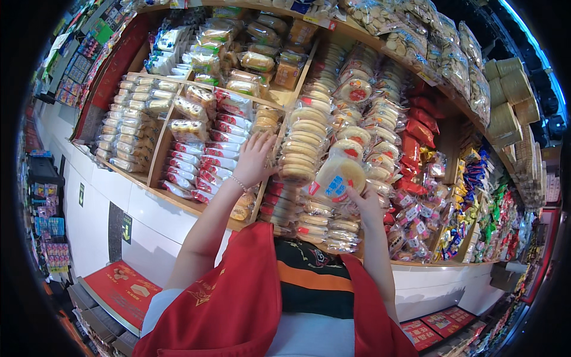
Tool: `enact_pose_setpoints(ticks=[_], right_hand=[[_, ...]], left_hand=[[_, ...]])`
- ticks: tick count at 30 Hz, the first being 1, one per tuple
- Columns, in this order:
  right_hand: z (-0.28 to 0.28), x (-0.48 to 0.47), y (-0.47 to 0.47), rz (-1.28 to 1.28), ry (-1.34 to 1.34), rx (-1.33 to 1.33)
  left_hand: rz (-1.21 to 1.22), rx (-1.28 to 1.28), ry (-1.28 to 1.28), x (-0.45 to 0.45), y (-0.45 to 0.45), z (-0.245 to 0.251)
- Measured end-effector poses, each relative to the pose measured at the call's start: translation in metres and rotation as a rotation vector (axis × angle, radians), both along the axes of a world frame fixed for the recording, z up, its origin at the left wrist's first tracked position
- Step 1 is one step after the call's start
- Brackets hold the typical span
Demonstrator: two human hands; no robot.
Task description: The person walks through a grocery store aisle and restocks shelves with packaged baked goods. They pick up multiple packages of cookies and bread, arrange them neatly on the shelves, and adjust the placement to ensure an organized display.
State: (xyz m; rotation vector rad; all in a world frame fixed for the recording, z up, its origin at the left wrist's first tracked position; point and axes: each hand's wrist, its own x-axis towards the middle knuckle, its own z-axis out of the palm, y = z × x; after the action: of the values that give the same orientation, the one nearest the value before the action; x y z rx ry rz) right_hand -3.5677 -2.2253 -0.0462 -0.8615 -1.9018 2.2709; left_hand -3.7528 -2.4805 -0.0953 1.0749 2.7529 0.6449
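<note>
My right hand [368, 206] grips the edge of a clear bag holding a flat round cake [341, 175], which bears blue and red printing. Under and behind it lie more wrapped round cakes [350, 143] in rows. My left hand [255, 158] has its fingers spread and holds nothing that I can see. It hovers by the wooden divider, between white-and-red wrapped snacks [223, 154] and a stack of pale round cakes [301, 151]. Just beyond its fingertips stands a small stack of wrapped round biscuits [266, 118]; whether the fingers touch it I cannot tell.
Wooden dividers [161, 143] split the display bin into compartments. Wrapped bread rolls [256, 62] fill the far left part, red packets [417, 129] the right. Bagged biscuits [406, 40] sit on a raised shelf behind. Stacked woven baskets [513, 89] stand at far right.
</note>
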Motion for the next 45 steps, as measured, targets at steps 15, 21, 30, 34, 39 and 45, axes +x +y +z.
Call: enact_pose_setpoints(ticks=[15,21,30,34,39,45], right_hand=[[-0.037,-0.050,-0.095,0.545,0.105,1.377],[-0.045,-0.033,-0.088,0.323,0.004,1.402],[-0.041,-0.026,-0.096,0.493,-0.095,1.506],[-0.048,-0.011,-0.105,0.536,-0.038,1.526],[-0.062,-0.029,-0.109,0.544,0.021,1.592],[-0.053,-0.067,-0.088,0.445,0.083,1.660]], left_hand=[[0.140,0.390,-0.284,0.034,-0.026,-0.011],[0.046,0.340,-0.290,0.049,-0.030,-0.014],[-0.067,0.173,-0.003,0.057,-0.016,-0.020],[-0.175,0.174,-0.127,0.077,-0.028,-0.022],[-0.033,0.266,-0.265,0.081,-0.024,-0.024],[0.026,0.410,-0.190,0.040,-0.012,-0.010]])
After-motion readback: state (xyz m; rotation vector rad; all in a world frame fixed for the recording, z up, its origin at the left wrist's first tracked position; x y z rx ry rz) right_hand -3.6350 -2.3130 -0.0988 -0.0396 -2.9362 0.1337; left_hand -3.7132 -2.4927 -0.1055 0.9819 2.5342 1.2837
